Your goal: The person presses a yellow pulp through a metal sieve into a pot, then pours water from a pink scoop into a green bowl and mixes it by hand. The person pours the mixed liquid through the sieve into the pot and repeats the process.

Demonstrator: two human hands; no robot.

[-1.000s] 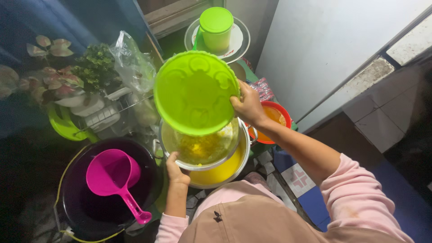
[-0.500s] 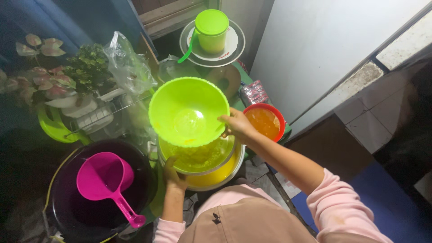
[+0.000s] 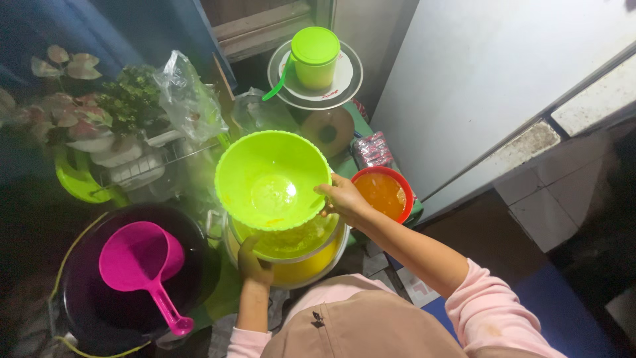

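My right hand (image 3: 343, 199) grips the right rim of a lime-green plastic bowl (image 3: 271, 179), held open side up over a metal pot (image 3: 291, 255) that contains yellow liquid. My left hand (image 3: 254, 263) holds the near left edge of that metal pot. A yellow basin (image 3: 311, 273) sits under the pot. Traces of yellow liquid cling to the inside of the green bowl.
A red bowl (image 3: 385, 192) of orange liquid stands right of the pot. A dark bucket (image 3: 132, 278) with a pink scoop (image 3: 142, 265) is at the left. Behind are a green lidded container (image 3: 315, 58) on a plate, plastic bags (image 3: 189, 99) and plants (image 3: 86, 113).
The green bowl was tipped with its underside toward me; my right hand has turned it back open side up and lowered it over the pot. My left hand stayed on the pot.
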